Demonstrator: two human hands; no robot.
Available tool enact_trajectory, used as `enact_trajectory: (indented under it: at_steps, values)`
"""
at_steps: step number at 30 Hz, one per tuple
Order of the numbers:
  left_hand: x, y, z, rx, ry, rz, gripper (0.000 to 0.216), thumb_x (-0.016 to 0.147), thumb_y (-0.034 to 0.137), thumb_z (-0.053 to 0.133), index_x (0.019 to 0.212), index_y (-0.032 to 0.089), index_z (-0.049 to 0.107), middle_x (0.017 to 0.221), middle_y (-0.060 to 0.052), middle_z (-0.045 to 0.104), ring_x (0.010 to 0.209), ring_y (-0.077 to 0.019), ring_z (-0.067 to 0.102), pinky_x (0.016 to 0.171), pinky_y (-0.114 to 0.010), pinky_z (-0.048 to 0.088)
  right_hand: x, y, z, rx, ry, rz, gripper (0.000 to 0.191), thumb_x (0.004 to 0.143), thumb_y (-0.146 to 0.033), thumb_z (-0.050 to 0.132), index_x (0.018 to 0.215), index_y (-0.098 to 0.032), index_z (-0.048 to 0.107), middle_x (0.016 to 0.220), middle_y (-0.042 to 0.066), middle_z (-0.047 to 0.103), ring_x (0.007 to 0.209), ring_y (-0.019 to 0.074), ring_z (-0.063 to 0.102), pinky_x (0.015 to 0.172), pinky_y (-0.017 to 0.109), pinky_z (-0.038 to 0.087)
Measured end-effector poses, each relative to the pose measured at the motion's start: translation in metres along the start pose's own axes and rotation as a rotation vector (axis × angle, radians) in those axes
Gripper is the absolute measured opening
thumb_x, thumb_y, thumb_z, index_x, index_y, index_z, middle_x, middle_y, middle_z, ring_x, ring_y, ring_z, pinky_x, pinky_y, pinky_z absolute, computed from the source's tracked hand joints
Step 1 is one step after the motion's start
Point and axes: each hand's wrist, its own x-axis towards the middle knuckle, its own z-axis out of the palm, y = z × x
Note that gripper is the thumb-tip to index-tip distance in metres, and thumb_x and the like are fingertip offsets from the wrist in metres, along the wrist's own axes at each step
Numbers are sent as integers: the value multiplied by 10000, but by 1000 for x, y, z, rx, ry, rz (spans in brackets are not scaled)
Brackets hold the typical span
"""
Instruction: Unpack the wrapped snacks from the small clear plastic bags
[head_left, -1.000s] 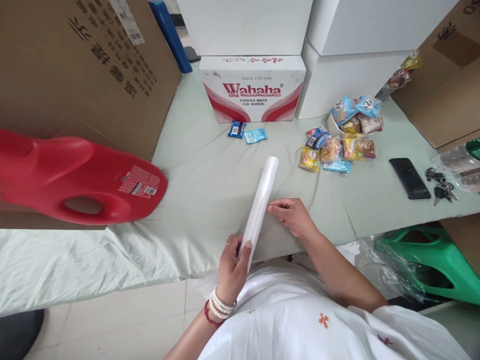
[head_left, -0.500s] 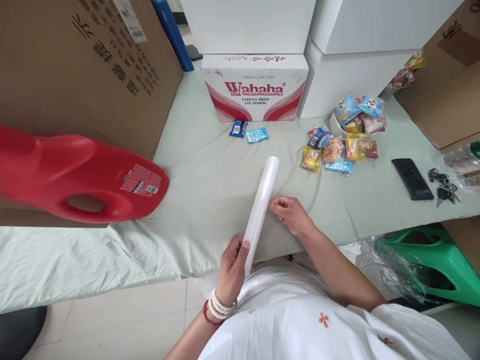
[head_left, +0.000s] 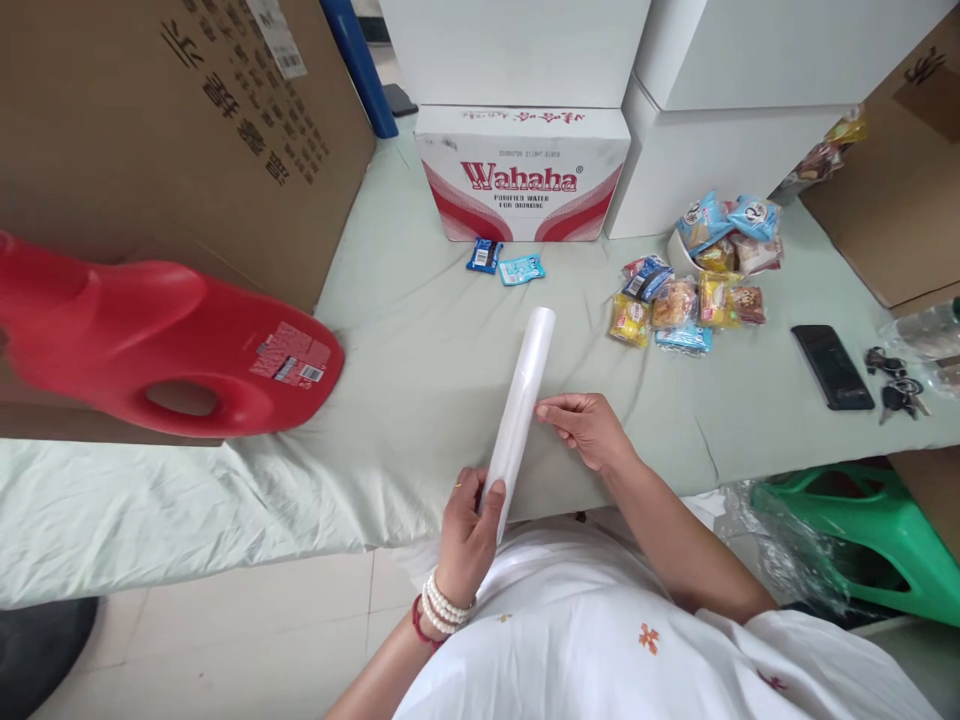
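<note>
A whitish, shiny roll of plastic film [head_left: 523, 400] stands out at a slant over the table's front edge. My left hand [head_left: 471, 520] is closed around its lower end, thumb on top. At the roll's right edge, about halfway up, the thumb and fingers of my right hand [head_left: 586, 428] are pinched together. Whether a thin edge of film lies between those fingertips is too fine to see. Beyond the roll's upper end lie a dark blue snack packet [head_left: 484, 255] and a light blue snack packet [head_left: 522, 269].
A red jug [head_left: 247, 390] lies at the left by a large cardboard box [head_left: 277, 200]. At the back stands a Wahaha water carton [head_left: 525, 180]. Several wrapped snacks [head_left: 675, 302], a phone [head_left: 832, 366] and keys [head_left: 900, 385] are on the right. A green stool [head_left: 892, 540] stands below.
My right hand has changed from loosely curled fingers to a pinch at the roll's edge. The table scene has shifted slightly rightward in view. My left hand keeps its hold.
</note>
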Motion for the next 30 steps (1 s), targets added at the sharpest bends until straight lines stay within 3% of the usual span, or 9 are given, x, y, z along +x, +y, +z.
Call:
enact_trajectory:
  at_steps: [5, 12, 15, 21, 27, 30]
  values:
    - [1, 0, 1, 168, 31, 101, 333, 982, 500, 500, 863, 214, 621, 779, -8, 529, 668, -169, 497, 639, -306, 416, 3, 0, -3, -59, 13, -14, 278, 577, -400, 808, 671, -159, 707, 534, -39, 518, 468, 68, 347, 425, 234, 205]
    - [1, 3, 2, 141, 13, 82, 336, 971, 510, 509, 866, 213, 629, 784, -13, 538, 680, -171, 499, 651, -309, 419, 5, 4, 1, -70, 33, -29, 224, 594, -354, 719, 592, -191, 566, 501, -85, 385, 481, 55, 269, 456, 225, 182]
    - [0, 3, 1, 15, -41, -14, 386, 968, 563, 512, 840, 214, 615, 752, -7, 532, 672, -167, 504, 644, -304, 423, 7, 7, 0, -29, 7, -8, 237, 587, -358, 727, 599, -194, 557, 513, -83, 393, 480, 55, 275, 452, 223, 177]
    - [1, 2, -4, -421, -260, -350, 462, 929, 674, 552, 870, 218, 595, 617, 30, 531, 548, -136, 487, 529, -260, 412, 10, 8, -4, 58, -60, 30, 224, 556, -323, 740, 616, -186, 573, 574, -55, 479, 479, 50, 322, 438, 211, 168]
    - [11, 9, -15, -547, -359, -398, 461, 867, 645, 676, 988, 201, 633, 969, -76, 747, 901, -209, 679, 812, -305, 532, 11, 8, -4, 62, -37, 35, 262, 562, -343, 764, 613, -191, 556, 569, -55, 471, 482, 53, 312, 436, 213, 147]
    - [12, 11, -16, -498, -358, -391, 485, 866, 667, 662, 994, 200, 628, 943, -78, 749, 867, -209, 680, 785, -314, 534, 11, 10, -4, 46, -18, 19, 257, 573, -348, 753, 614, -196, 549, 558, -58, 457, 484, 57, 300, 439, 218, 144]
